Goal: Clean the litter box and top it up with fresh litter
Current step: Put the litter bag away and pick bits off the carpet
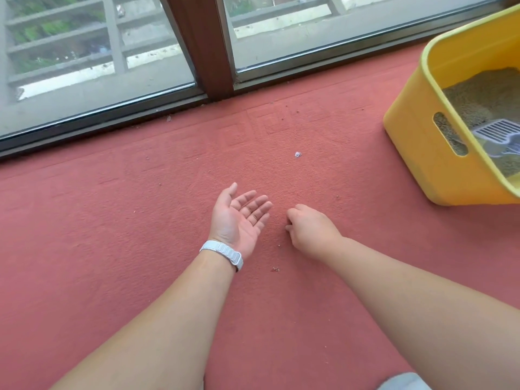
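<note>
A yellow litter box [422, 153] stands on the red carpet [112, 235] at the right, holding tan litter [484, 94] with a grey slotted scoop [495, 133] lying in it. My left hand [240, 218] is held palm up with fingers straight, just above the carpet at the centre. Right beside it my right hand [308, 230] is turned knuckles up, fingers curled down onto the carpet; whether it pinches a grain is hidden. Small litter crumbs [275, 269] lie on the carpet near both hands.
A small grey fluff clump [297, 154] lies on the carpet beyond the hands. A glass sliding door with a brown frame post [205, 46] runs along the far edge of the carpet. More specks dot the carpet near the door track.
</note>
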Tool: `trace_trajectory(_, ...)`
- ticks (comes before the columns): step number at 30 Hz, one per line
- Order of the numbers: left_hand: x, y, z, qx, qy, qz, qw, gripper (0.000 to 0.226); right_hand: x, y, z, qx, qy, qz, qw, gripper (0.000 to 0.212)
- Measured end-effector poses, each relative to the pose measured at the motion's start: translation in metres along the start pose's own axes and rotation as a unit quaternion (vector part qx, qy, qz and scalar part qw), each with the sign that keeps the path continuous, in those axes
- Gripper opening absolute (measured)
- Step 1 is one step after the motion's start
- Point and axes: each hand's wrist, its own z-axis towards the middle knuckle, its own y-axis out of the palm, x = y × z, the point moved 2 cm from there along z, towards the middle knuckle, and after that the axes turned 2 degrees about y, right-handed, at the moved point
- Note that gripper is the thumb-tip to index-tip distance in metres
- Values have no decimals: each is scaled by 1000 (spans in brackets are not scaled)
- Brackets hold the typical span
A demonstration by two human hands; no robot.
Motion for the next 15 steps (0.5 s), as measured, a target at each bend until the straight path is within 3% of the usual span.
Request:
trace_trajectory(8, 8, 4, 4, -22, 12, -36, 999, 48, -28, -46, -6, 111, 63, 187, 974, 12)
trace_trajectory(12, 4, 15, 3, -51, -17, -70, 996, 48, -58, -63, -12, 111, 30, 277, 954, 9)
trace_trajectory(15, -1, 22, -3, -88, -58, -76, 992, 50, -73, -62, -16, 100, -5, 255, 962, 4)
